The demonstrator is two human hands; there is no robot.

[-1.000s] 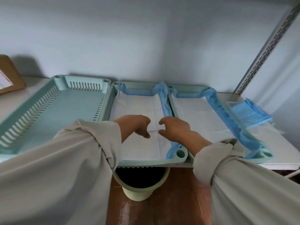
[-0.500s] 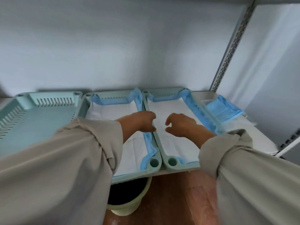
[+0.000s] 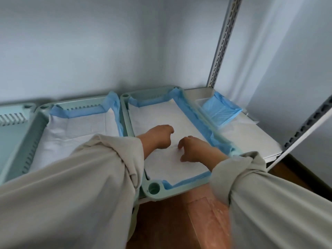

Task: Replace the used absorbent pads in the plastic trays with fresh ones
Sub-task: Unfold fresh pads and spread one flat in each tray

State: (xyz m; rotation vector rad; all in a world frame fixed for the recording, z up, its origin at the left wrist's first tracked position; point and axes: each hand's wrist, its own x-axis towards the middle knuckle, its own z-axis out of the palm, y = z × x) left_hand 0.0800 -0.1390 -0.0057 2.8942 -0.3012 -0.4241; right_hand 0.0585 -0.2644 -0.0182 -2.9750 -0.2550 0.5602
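Three pale green plastic trays stand side by side on a white shelf. The right tray (image 3: 154, 188) holds a white absorbent pad (image 3: 161, 114) whose blue edges lap up its walls. Both my hands are over the middle of this pad. My left hand (image 3: 159, 136) hovers or rests there with loosely curled fingers. The fingertips of my right hand (image 3: 193, 150) touch the pad beside a faint crease. Neither hand holds anything. The middle tray (image 3: 30, 146) holds a similar pad (image 3: 80, 130). Only a bare corner of the left tray (image 3: 10, 130) shows.
A folded stack of blue pads (image 3: 221, 109) lies on the shelf (image 3: 251, 139) right of the trays. A slotted metal upright (image 3: 221, 42) rises behind it. The edge of a pale green bin (image 3: 133, 221) shows below the shelf on the brown floor.
My view and both hands have swung right, from over the middle tray's pad to over the right tray's pad. The hands keep the same curled pose.
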